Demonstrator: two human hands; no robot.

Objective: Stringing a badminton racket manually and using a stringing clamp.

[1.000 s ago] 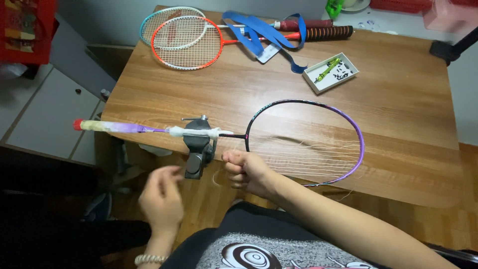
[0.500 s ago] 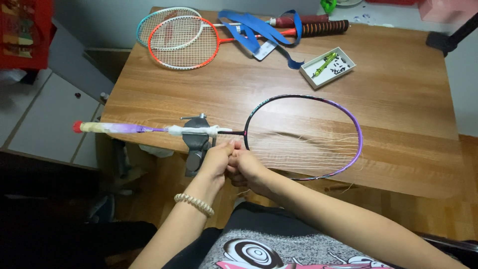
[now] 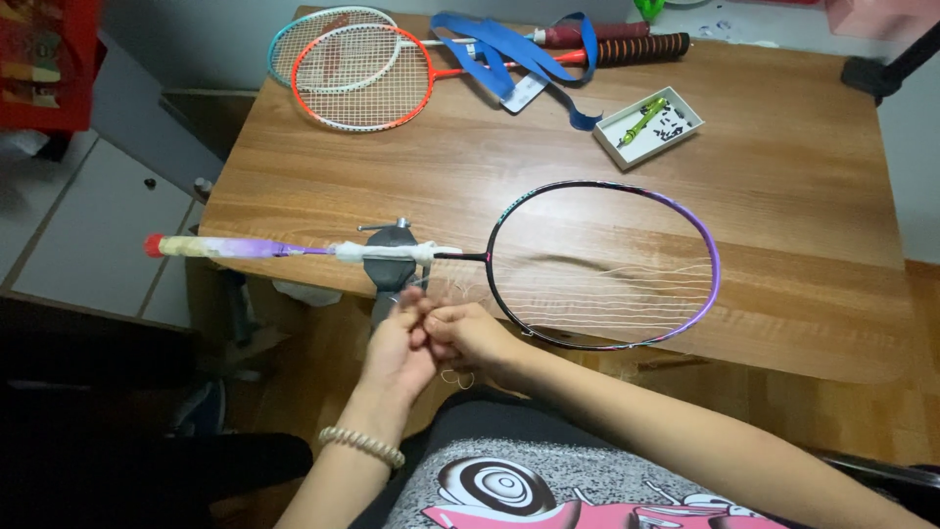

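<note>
Head view: left hand (image 3: 397,343) and right hand (image 3: 465,338) touching, fingers (image 3: 416,306) pinched together on thin white racket string (image 3: 452,376), loop hanging just below. Directly above fingers: grey metal table clamp (image 3: 390,266) gripping shaft of purple-and-black partly strung badminton racket (image 3: 712,257). Far beyond fingers on wooden table (image 3: 803,167): orange-framed racket (image 3: 362,78), white parts tray (image 3: 649,126).

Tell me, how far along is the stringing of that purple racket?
Early on, by the look of it. The purple racket is clamped in the vise at the table edge, and a handful of white strings cross the near half of its head; the far half is bare. Both hands, left hand and right hand, pinch loose string beside the frame. Most rows and all crossing strings remain.
</note>
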